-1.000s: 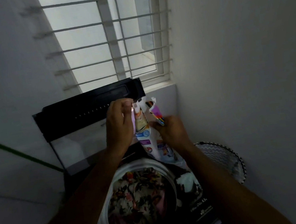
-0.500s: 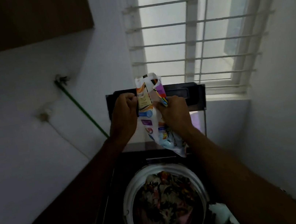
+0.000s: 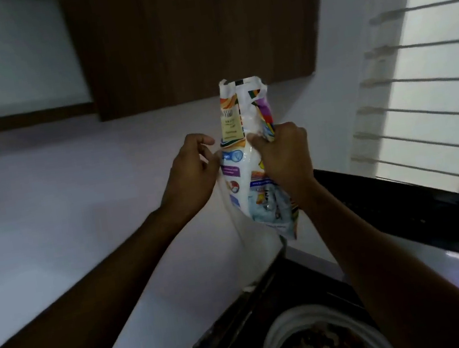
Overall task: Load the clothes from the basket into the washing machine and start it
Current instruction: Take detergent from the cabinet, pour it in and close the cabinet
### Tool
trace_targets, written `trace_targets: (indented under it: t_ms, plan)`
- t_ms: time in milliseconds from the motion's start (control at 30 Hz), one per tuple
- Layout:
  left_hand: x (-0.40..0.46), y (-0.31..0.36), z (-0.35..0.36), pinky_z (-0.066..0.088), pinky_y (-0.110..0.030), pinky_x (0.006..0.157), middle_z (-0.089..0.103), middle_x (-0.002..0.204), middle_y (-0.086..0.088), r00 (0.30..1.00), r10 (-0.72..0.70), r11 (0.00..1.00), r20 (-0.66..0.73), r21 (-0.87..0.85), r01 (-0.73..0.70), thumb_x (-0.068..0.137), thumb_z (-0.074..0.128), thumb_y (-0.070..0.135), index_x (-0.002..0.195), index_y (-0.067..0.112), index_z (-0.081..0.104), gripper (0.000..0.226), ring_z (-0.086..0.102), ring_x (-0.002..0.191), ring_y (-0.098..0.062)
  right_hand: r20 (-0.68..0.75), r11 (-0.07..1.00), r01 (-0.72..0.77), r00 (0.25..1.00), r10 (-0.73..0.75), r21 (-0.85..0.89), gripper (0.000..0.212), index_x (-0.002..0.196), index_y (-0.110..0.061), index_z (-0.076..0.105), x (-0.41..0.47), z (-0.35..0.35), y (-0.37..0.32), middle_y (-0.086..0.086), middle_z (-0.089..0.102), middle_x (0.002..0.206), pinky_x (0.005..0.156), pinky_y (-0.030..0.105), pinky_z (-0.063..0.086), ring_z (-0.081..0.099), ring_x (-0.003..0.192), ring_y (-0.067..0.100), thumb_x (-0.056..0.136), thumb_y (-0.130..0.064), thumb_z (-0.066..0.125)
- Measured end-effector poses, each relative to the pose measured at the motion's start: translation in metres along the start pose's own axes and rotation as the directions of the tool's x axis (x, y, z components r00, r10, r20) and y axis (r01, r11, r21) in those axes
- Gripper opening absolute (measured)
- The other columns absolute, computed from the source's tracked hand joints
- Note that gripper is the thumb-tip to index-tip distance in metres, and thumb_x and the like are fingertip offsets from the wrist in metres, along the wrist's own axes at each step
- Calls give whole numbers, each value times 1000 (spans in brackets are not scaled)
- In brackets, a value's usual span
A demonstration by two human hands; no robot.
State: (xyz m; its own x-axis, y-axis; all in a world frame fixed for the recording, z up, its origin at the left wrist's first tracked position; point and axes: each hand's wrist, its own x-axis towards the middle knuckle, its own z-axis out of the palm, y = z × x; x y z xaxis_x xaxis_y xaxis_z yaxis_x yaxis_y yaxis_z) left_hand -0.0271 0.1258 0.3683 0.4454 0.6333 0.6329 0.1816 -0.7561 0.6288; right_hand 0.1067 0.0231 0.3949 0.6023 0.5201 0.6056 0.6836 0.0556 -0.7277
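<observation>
Right hand (image 3: 282,157) grips a printed detergent pouch (image 3: 249,153) at mid-height; left hand (image 3: 192,173) beside it, fingers loosely curled.

Right hand: fingers and thumb wrapped round the pouch's right side, crumpling it. Left hand: fingertips at the pouch's left edge; contact or hold cannot be told. Pouch: long axis near vertical, torn open end up, closed end hanging down and tilted slightly right. It is held in the air in front of the white wall (image 3: 64,213), above the washing machine (image 3: 271,301). Print: white ground with orange, purple and blue panels, a pale label block near the top left; text too blurred to read, no brand legible. Below: white drum rim (image 3: 276,336) at bottom edge, patterned clothes (image 3: 322,347) inside. Machine lid (image 3: 406,207) raised, dark. Brown wall cabinet (image 3: 200,29) above; barred window (image 3: 430,69) at right.
</observation>
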Motion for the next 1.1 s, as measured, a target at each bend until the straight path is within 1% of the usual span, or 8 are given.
trace_targets:
  t_ms: [167,333,467,600,733,867,967,1100]
  plan:
    - [5,-4,-88,48,-11,62,65,93,7,984,-24,996,-176,76,38,97,56,31,106,23,50,13,62,80,-2,72,983,50,995,-63,175,31,101,-9,72,21,55,-72,2,74,91,62,26,56,70,72,13,85,-35,71]
    - [25,-1,-174,52,-22,71,64,99,4,935,-20,992,-355,111,63,95,59,31,108,19,54,18,63,87,-7,62,928,119,987,-150,353,35,100,-4,71,45,99,-151,9,73,95,69,34,60,71,77,19,81,-33,75]
    - [37,2,-224,44,-6,53,58,88,3,885,-15,989,-466,124,82,94,62,28,113,17,54,24,59,74,-6,105,863,87,982,-159,498,32,102,-6,69,65,126,-203,8,73,97,69,37,61,73,79,20,81,-30,76]
    - [37,-4,-257,45,-10,53,59,95,-3,847,20,979,-531,182,91,92,64,29,113,18,53,27,58,78,-8,107,811,86,978,-180,579,27,99,-10,68,72,153,-244,5,72,95,70,39,62,72,77,17,81,-29,76]
    - [33,-12,-286,42,-8,49,56,100,-2,815,32,975,-578,198,102,86,71,32,112,20,54,34,55,78,-6,189,741,-57,977,-96,669,24,96,-12,65,73,185,-275,5,71,95,70,42,62,72,78,19,79,-22,78]
    - [25,-16,-313,44,-7,51,60,92,1,820,0,985,-573,143,100,90,66,28,111,16,56,27,62,77,9,324,631,-218,944,-57,744,25,95,-13,65,75,213,-303,7,71,93,65,41,62,72,75,20,76,-13,80]
    - [17,-18,-333,47,-7,53,64,100,4,814,-13,994,-580,80,72,94,60,29,109,15,58,21,62,83,14,358,612,-232,929,-91,756,21,93,-15,64,77,226,-327,3,70,88,54,30,58,72,74,17,78,-15,79]
    - [11,-19,-363,46,-5,55,60,111,0,737,40,990,-675,125,61,95,58,24,109,14,60,17,61,88,8,344,542,-238,933,-102,806,17,88,-16,64,75,252,-366,6,72,90,64,40,62,73,73,19,78,-11,77]
